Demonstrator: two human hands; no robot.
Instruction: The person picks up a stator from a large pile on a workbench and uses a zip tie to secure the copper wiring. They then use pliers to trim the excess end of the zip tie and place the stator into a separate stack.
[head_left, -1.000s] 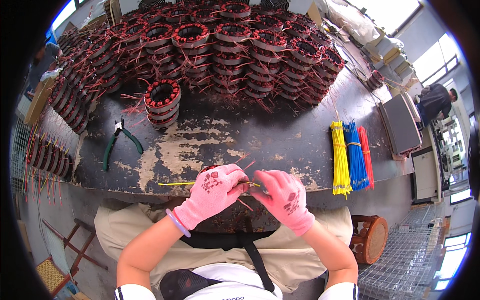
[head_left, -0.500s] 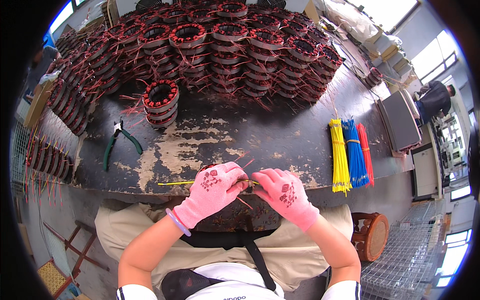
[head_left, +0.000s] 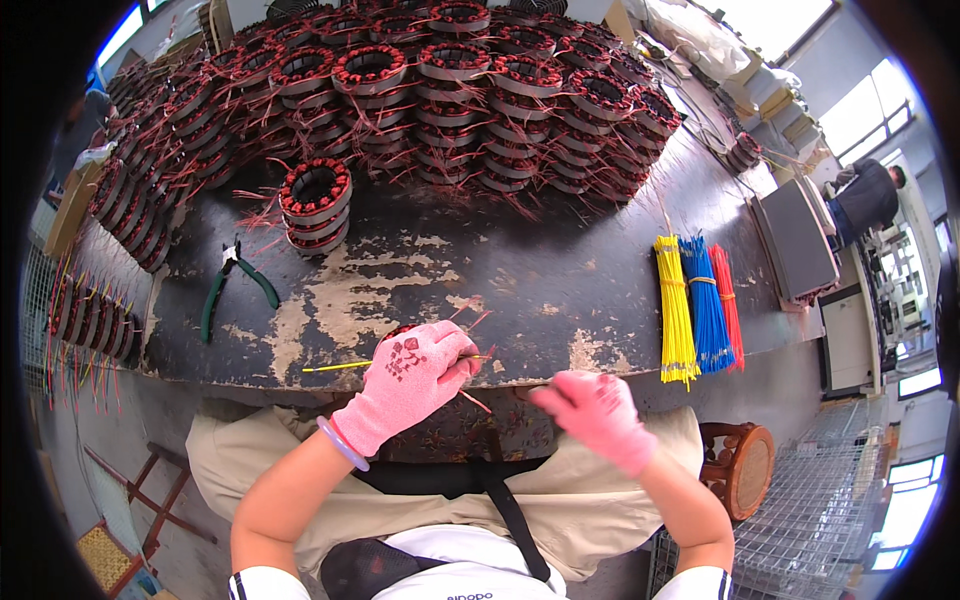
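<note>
Left hand (head_left: 420, 375) pinches yellow wire (head_left: 335, 367), probably steadying it; right hand (head_left: 597, 410) apart, blurred, can't tell grip; wire bundles (head_left: 706, 310) banded, likely for order

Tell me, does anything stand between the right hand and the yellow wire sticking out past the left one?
Yes: the left hand lies between the right hand and that wire, which juts out beyond it.
</note>
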